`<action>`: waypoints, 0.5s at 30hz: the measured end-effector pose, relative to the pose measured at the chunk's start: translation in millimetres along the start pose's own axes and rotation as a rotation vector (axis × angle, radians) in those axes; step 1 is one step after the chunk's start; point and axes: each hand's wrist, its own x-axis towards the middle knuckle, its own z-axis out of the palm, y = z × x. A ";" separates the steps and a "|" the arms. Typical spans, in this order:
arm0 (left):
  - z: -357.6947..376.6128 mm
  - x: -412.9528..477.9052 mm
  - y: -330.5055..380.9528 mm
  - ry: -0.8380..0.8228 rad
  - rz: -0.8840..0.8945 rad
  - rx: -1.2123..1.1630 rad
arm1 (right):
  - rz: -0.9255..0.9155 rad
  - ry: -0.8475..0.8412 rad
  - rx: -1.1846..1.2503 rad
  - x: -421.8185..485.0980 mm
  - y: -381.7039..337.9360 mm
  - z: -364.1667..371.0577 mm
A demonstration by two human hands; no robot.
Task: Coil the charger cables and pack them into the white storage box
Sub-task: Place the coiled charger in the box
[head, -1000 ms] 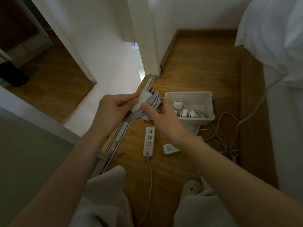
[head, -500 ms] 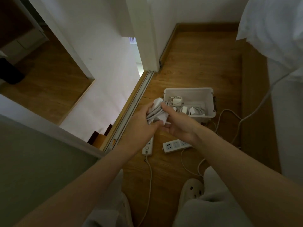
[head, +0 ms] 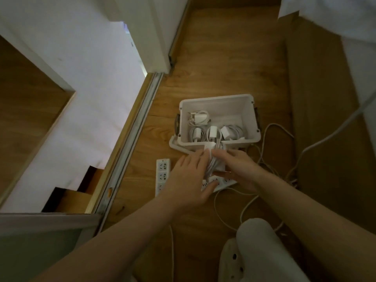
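Note:
The white storage box (head: pixel 215 98) stands on the wooden floor and holds several coiled white chargers (head: pixel 213 132). Just in front of its near wall, another coiled charger cable with its white plug (head: pixel 213 159) sits between my hands. My right hand (head: pixel 239 169) grips this bundle from the right, thumb on top. Against the bundle's left side lies my left hand (head: pixel 188 178), its fingers spread and nearly straight. The bundle's lower part is hidden by my hands.
Two white power strips lie on the floor, one (head: pixel 162 173) left of my hands, the other (head: pixel 220 183) under them. Loose cables (head: pixel 270 157) tangle at the right. The box lid (head: pixel 175 145) lies beneath the box. A sliding-door track (head: pixel 132 139) runs at left; my slipper (head: pixel 231 259) is near.
Both hands have carried the coiled charger down and forward to the box's near wall. My left hand's fingers have loosened from a grip to a flat touch.

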 end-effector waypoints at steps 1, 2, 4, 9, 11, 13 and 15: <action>7.2 7.8 -8.6 0.008 0.019 0.083 | -0.031 0.076 -0.094 13.7 4.6 -5.2; 14.7 17.5 -17.8 0.009 0.025 0.136 | -0.080 0.143 -0.210 28.1 7.2 -11.6; 27.6 37.6 -33.6 0.013 -0.010 0.179 | -0.201 0.223 -0.442 55.2 6.1 -24.4; 61.0 96.5 -67.5 -0.025 -0.124 0.203 | -0.398 0.399 -0.737 120.1 -17.7 -50.5; 76.6 116.4 -76.8 -0.078 -0.126 0.216 | -0.471 0.428 -0.846 146.1 -24.4 -58.8; 90.3 130.6 -81.7 -0.114 -0.108 0.241 | -0.481 0.413 -1.015 168.1 -27.1 -65.2; 102.1 139.4 -83.9 -0.112 -0.102 0.234 | -0.457 0.384 -1.228 187.5 -27.8 -70.7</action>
